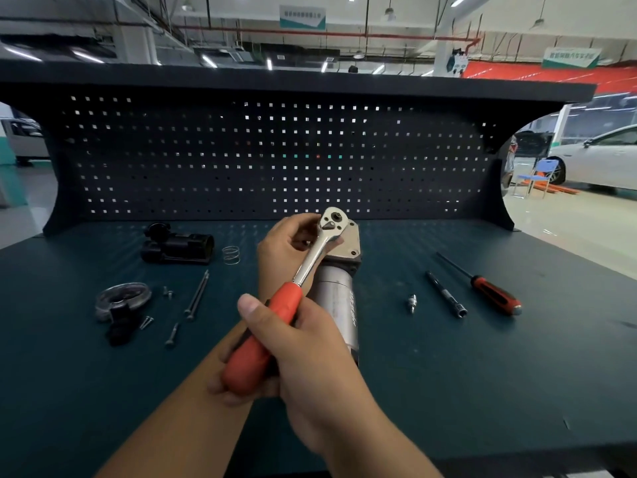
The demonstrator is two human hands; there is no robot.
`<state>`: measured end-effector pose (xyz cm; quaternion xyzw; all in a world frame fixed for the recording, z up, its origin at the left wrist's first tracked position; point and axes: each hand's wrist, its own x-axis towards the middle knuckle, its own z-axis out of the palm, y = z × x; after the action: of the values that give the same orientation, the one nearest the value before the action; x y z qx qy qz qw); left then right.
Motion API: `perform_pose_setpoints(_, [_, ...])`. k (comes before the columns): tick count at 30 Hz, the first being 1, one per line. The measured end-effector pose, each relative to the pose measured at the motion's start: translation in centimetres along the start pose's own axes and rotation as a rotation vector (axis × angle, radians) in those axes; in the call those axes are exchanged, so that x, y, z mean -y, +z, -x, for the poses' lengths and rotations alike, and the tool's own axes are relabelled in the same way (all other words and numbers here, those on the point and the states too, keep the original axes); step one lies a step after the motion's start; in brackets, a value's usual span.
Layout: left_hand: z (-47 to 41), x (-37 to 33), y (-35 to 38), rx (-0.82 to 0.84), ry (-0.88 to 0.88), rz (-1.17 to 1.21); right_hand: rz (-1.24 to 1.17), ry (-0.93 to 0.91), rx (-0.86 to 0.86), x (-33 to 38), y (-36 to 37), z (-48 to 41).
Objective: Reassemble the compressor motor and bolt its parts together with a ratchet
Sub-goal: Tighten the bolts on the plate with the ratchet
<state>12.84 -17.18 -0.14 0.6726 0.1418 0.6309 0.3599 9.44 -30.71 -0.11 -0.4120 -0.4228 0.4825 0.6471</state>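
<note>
Centre of dark teal worktop [448, 374], above the silver cylindrical compressor motor [336, 298] lying there: right grip [303, 343] wrapped round the chrome orange-handled ratchet [310, 260], left grip [286, 243] curled at its head; black plastic housing [175, 248], wire spring [230, 254] and long steel bolts [197, 293] lie loose at left, so most bolting looks undone.

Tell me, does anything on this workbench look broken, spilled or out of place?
Nothing stands out. The spring, long bolts and small screws lie loose left of the motor, but separate and tidy, as expected mid-assembly. The left hand and right hand hold the ratchet; no damage or spills show.
</note>
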Motion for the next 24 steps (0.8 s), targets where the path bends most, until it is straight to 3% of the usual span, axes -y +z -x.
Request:
perform_pose_setpoints(4, [-0.4, -0.1, 0.0, -0.042, 0.042, -0.025, 0.121, -0.006, 0.027, 0.4, -0.9, 0.2])
perform_pose_setpoints(8, [-0.5, -0.2, -0.5, 0.017, -0.089, 0.040, 0.190, 0.101, 0.126, 1.5, -3.7, 0.8])
perform_pose_setpoints(11, [-0.9, -0.5, -1.3, 0.092, -0.086, 0.026, 0.441, 0.201, 0.169, 4.9, -9.0, 1.3])
perform_pose_setpoints(17, [-1.5, -0.8, -1.8, 0.193, -0.141, 0.058, 0.912, 0.205, -0.041, 14.5, -16.9, -1.6])
perform_pose_setpoints(21, [-1.7, -0.8, -2.0, 0.220, -0.132, 0.053, 0.931, 0.222, 0.008, 16.3, -17.8, -2.7])
perform_pose_setpoints(24, [-1.5, -0.9, -2.1, 0.201, -0.091, 0.020, 0.796, 0.268, 0.122, 13.9, -17.3, -1.2])
